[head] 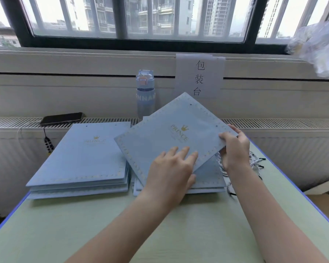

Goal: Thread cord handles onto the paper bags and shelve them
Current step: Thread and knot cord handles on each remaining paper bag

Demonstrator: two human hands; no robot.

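Note:
A flat light-blue paper bag (165,130) with a gold crown print is lifted at a slant above the right stack of bags (209,184). My right hand (235,149) grips its right edge, thumb on top and fingers underneath. My left hand (172,170) rests on the bag's lower edge with fingers spread and straight. A second stack of the same bags (84,158) lies to the left. Black-and-white cord handles (254,162) lie in a bundle on the table beside my right wrist, partly hidden by the hand.
The pale green table (103,234) has a blue rim. At the back stand a blue water bottle (145,93) and a paper sign (199,75). A phone (62,118) lies on the radiator ledge. Crumpled plastic wrap (319,44) hangs at the upper right.

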